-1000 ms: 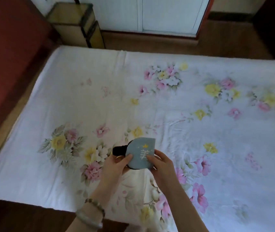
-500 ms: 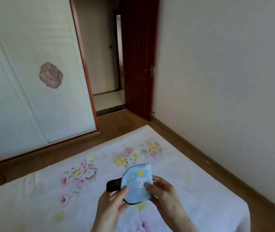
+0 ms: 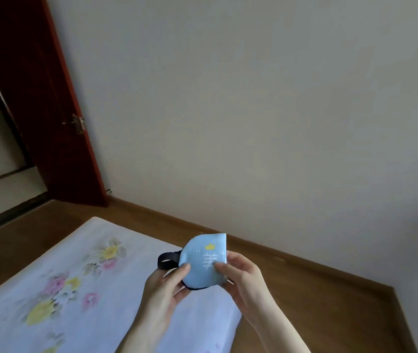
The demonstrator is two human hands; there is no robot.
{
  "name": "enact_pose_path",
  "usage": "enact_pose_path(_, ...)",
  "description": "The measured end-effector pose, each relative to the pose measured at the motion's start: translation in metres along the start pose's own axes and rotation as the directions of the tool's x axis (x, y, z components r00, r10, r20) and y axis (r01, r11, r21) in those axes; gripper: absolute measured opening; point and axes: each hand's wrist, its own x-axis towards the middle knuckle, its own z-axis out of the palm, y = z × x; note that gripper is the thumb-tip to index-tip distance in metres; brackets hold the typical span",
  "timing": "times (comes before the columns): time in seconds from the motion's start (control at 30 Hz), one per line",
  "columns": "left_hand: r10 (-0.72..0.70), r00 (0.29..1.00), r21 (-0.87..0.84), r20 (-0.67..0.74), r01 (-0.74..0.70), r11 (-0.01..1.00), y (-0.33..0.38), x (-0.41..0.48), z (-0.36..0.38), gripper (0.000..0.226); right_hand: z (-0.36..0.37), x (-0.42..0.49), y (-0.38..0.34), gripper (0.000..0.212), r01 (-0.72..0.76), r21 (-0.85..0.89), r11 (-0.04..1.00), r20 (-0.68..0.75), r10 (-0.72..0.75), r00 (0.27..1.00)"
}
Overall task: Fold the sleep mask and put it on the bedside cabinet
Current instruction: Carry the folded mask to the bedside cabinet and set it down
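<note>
The light blue sleep mask [image 3: 201, 261] is folded in half, with a white character and a small yellow crown on its face. Its black strap [image 3: 167, 261] loops out to the left. My left hand [image 3: 163, 289] pinches the mask's lower left edge. My right hand [image 3: 241, 276] grips its right side, thumb on the front. The mask is held in the air above the corner of the bed [image 3: 75, 289]. No bedside cabinet is in view.
The bed's white flowered sheet fills the lower left. Wooden floor [image 3: 304, 289] runs along the plain wall [image 3: 253, 110] to the right. A dark red door [image 3: 40, 98] stands open at the upper left, with a doorway beyond.
The view has swung from the bed top up and to the right, toward the wall and door. Both hands have kept hold of the folded mask throughout.
</note>
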Motion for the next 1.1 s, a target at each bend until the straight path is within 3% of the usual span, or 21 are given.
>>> enact_pose_path(0.47, -0.089, 0.973, -0.055, 0.213, 0.103, 0.993, -0.063, 0.136, 0.254, 0.017, -0.227, 0.121, -0.117, 0.030, 0.058, 0.005, 0.998, -0.139, -0.057, 0.989)
enact_pose_path(0.93, -0.134, 0.957, -0.065, 0.258, 0.156, 0.986, -0.090, 0.297, 0.329, 0.017, -0.306, 0.279, -0.146, 0.019, 0.022, -0.008, 1.000, -0.157, -0.023, 0.987)
enact_pose_path(1.1, -0.124, 0.977, -0.103, 0.174, 0.143, 0.984, -0.084, 0.387, 0.343, 0.021, -0.308, 0.382, -0.162, 0.021, -0.021, -0.043, 0.999, -0.105, 0.017, 0.994)
